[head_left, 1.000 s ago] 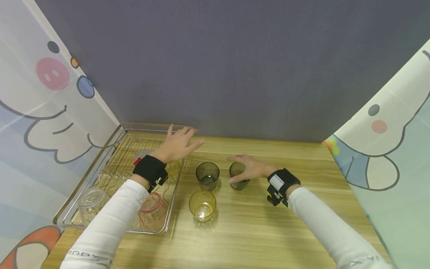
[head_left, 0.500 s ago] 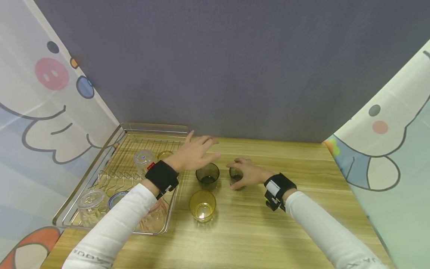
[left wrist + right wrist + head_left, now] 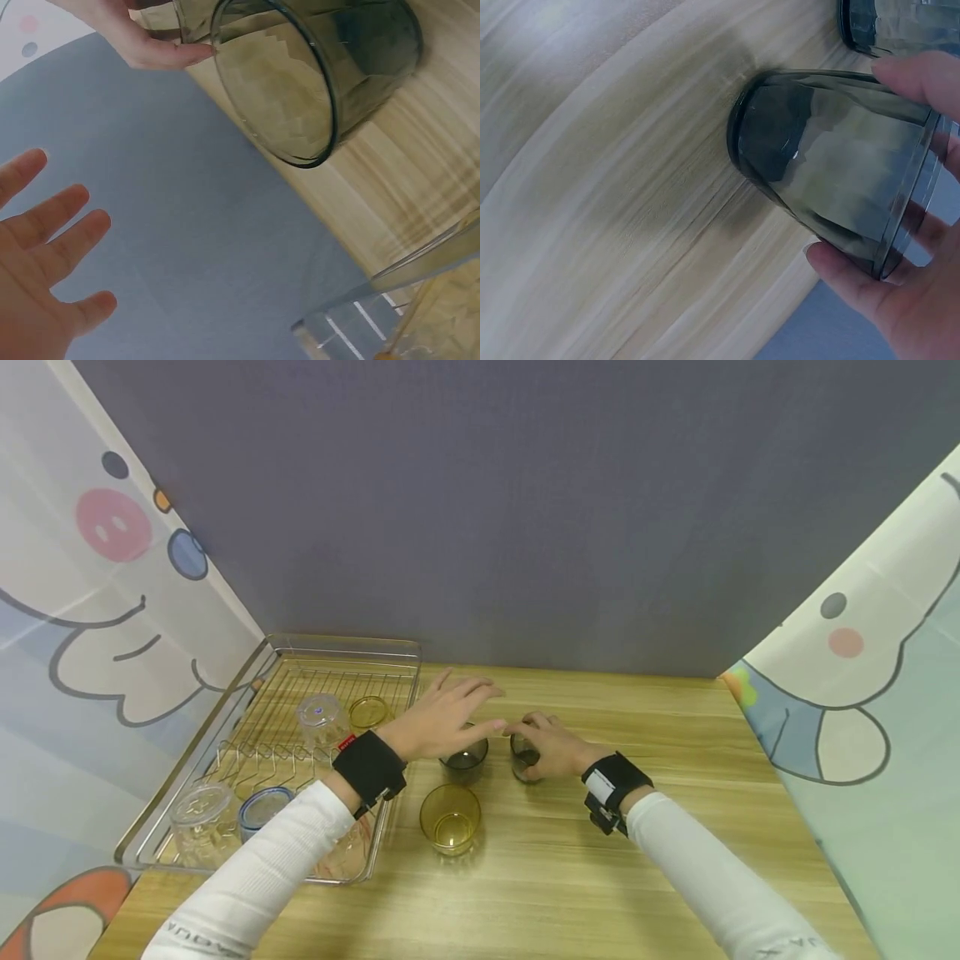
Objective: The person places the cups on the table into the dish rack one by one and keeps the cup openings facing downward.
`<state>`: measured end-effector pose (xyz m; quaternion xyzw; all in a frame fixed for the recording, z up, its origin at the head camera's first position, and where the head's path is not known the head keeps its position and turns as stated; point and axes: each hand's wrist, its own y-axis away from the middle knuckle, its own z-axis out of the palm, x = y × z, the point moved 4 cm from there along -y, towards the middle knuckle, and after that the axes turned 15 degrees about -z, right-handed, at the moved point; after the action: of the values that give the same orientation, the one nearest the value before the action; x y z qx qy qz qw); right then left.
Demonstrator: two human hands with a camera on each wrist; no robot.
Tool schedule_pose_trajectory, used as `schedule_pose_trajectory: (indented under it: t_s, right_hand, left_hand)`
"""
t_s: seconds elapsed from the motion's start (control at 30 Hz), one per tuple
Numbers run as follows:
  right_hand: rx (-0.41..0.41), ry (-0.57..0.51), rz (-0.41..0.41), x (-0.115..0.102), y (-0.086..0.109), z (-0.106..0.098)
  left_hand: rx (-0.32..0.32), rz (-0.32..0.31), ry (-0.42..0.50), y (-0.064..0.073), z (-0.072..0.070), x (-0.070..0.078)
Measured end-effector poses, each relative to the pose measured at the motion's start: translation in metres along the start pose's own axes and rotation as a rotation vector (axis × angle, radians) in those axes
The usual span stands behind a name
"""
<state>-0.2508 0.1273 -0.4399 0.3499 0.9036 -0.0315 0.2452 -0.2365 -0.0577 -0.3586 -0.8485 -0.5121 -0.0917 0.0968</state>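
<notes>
Two smoky grey glass tumblers stand upright side by side on the wooden table. My right hand (image 3: 557, 747) grips the right tumbler (image 3: 521, 766) near its rim. In the right wrist view, thumb and fingers lie on either side of that tumbler (image 3: 840, 161). My left hand (image 3: 442, 720) hovers with spread fingers over the left tumbler (image 3: 467, 764), partly hiding it. Apart from the glass, the left hand (image 3: 37, 270) shows in the left wrist view with nothing in it. Nearer to me stands a yellow glass (image 3: 450, 820), mouth up.
On the left sits a wire rack tray (image 3: 386, 814). It bears upturned glasses: a clear one (image 3: 321, 714), a yellow one (image 3: 368, 712), a clear mug-like one (image 3: 202, 814), a blue-rimmed one (image 3: 264, 810) and a pinkish one (image 3: 347, 856). A grey wall panel (image 3: 480, 527) closes the back.
My left hand has moved right from above the rack to over the left grey tumbler. My right hand has closed round the right tumbler, which stands in about the same spot.
</notes>
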Motion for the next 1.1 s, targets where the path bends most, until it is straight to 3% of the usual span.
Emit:
schedule_pose_trajectory:
  t_s: [0.43,1.1]
  right_hand:
    - [-0.027,0.005,0.086,0.007,-0.002,0.008]
    - [-0.072,0.007,0.164,0.004,0.001,0.003]
  left_hand:
    - [0.02,-0.062,0.041,0.0,0.011,-0.012]
    - [0.0,-0.333,0.31,0.001,0.02,-0.038]
